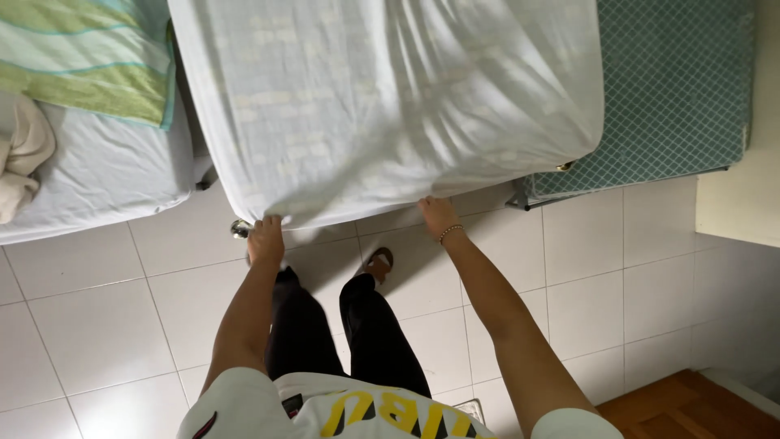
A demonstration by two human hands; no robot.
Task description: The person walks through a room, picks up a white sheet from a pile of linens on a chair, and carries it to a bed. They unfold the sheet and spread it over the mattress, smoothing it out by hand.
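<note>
A pale grey-white sheet (390, 97) lies spread over a bed and hangs over its near edge. My left hand (266, 240) grips the sheet's hem at the left corner. My right hand (439, 215), with a bead bracelet on the wrist, holds the same hem further right. Both arms are stretched forward. Below them I see my black trousers and one sandalled foot (379, 262) on the tiled floor.
A teal quilted mattress (674, 89) shows uncovered at the right of the sheet. Another bed (97, 175) stands at the left with a green striped towel (89, 57) and a cream cloth (20, 154). White floor tiles (89, 325) lie below; a wooden threshold (691, 406) sits bottom right.
</note>
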